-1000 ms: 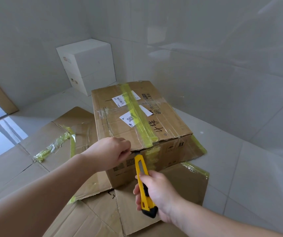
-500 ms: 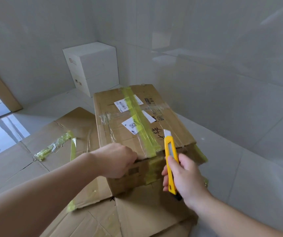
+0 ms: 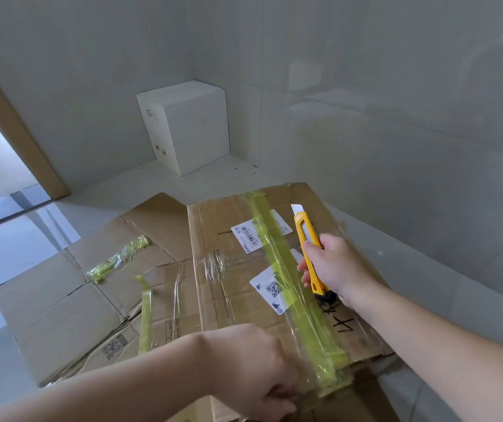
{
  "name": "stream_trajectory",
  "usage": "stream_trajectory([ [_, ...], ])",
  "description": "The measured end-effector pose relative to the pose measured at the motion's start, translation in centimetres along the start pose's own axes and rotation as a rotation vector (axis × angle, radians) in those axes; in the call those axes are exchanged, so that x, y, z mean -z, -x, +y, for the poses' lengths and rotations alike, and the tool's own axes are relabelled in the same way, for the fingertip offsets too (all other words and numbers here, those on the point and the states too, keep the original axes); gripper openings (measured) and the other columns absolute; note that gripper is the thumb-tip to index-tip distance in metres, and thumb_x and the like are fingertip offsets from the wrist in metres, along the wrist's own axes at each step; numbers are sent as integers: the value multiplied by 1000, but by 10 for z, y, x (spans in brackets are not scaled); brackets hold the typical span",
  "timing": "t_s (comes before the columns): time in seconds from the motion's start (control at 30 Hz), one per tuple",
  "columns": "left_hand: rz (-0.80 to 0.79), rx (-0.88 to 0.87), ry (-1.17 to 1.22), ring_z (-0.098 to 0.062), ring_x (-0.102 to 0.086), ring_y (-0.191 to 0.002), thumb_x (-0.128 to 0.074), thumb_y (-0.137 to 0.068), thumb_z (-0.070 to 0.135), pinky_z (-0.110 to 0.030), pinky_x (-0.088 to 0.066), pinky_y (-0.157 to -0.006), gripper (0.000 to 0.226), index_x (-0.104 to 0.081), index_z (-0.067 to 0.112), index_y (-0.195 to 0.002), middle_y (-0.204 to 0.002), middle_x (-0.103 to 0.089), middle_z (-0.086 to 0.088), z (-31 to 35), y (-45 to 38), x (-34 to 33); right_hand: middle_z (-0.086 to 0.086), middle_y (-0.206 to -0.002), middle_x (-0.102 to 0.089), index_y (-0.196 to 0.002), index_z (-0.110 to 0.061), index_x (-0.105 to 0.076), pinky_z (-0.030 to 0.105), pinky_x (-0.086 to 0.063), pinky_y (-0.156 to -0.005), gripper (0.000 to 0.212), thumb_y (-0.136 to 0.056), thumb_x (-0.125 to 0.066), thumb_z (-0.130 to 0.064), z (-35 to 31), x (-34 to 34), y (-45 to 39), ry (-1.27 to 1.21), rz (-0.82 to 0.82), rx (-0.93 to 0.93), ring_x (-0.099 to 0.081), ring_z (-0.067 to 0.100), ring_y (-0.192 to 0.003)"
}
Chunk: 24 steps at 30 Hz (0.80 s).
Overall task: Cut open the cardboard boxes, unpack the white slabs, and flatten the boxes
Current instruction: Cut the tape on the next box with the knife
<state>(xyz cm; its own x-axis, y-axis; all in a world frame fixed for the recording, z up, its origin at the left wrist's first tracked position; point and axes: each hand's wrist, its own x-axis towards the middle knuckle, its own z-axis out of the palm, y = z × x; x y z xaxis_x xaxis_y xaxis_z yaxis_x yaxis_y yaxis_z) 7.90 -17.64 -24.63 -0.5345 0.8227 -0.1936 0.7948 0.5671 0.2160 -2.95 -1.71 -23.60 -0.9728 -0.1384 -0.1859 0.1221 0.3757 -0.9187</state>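
A sealed cardboard box (image 3: 232,300) stands on the floor in front of me, closed along its top by a yellow-green tape strip (image 3: 293,287) with white labels beside it. My right hand (image 3: 335,269) grips a yellow utility knife (image 3: 306,245) above the right half of the box top, blade out and pointing away from me. My left hand (image 3: 253,370) grips the box's near top edge, fingers curled over it beside the tape end. Two white slabs (image 3: 186,126) are stacked in the far corner.
Flattened cardboard (image 3: 61,306) with loose strips of yellow-green tape covers the floor to the left of the box. Tiled walls close in behind and to the right. A doorway with a wooden frame (image 3: 10,123) opens at the far left.
My right hand has raised the knife from the box's front face up over the top, toward the far end. My view has moved closer over the box. My left hand stays on the near edge.
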Motion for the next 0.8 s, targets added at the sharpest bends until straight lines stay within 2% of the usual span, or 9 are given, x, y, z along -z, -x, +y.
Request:
stream_trajectory([
  [0.1,79,181,38,-21,-43,-60,-41,-93,48,-28,-37,-56,32,-39,25,-71,-68,-56,0,-23,-4,3,9,-75,-67,-88,-15,-57,24,-47,-44,15,-98,-46,-21,0,0,-18,77,8,11,-58,14,-49],
  [0.2,156,483,60,-24,-49,-67,-41,-94,40,-30,-44,-61,29,-48,19,-75,-74,-59,-2,-57,-11,8,9,-76,-67,-95,-13,-57,30,-53,-52,13,-97,-48,-22,2,-3,-34,43,0,-8,-60,15,-52],
  [0.3,159,689,102,-22,-51,-67,-44,-93,37,-28,-40,-56,28,-53,18,-75,-68,-53,4,-82,-12,11,9,-74,-67,-97,-12,-58,32,-52,-55,14,-97,-48,-21,6,-6,-44,44,-18,-14,-60,16,-52],
  [0.4,189,794,65,-19,-49,-61,-43,-92,39,-25,-32,-50,30,-52,19,-71,-60,-48,7,-91,-13,9,10,-74,-67,-98,-12,-58,31,-51,-54,14,-97,-48,-21,10,-3,-47,17,-59,-26,-60,17,-53],
  [0.5,223,868,-40,-17,-49,-59,-40,-93,42,-26,-36,-51,34,-46,22,-67,-60,-49,7,-105,-21,14,10,-74,-67,-98,-13,-57,29,-50,-51,12,-97,-47,-20,12,1,-53,-9,-93,-19,-60,15,-52],
  [0.6,266,930,-74,-16,-50,-62,-42,-93,42,-27,-40,-54,32,-45,24,-67,-63,-48,8,-117,-32,17,9,-73,-64,-100,-12,-55,19,-45,-43,12,-98,-47,-19,15,5,-55,-12,-115,-1,-58,13,-51],
  [0.7,334,915,-72,-19,-56,-81,-46,-92,40,-30,-45,-63,24,-57,20,-85,-84,-54,6,-135,-41,18,9,-76,-64,-100,-9,-55,20,-44,-43,14,-97,-47,-20,14,4,-57,92,-105,27,-60,13,-53],
  [0.8,429,931,-23,-23,-48,-115,-50,-90,39,-36,-41,-94,35,-55,18,-118,-121,-53,-2,-172,-50,23,15,-80,-61,-95,-3,-53,28,-47,-53,16,-94,-45,-17,11,0,-67,205,-117,40,-57,20,-58],
])
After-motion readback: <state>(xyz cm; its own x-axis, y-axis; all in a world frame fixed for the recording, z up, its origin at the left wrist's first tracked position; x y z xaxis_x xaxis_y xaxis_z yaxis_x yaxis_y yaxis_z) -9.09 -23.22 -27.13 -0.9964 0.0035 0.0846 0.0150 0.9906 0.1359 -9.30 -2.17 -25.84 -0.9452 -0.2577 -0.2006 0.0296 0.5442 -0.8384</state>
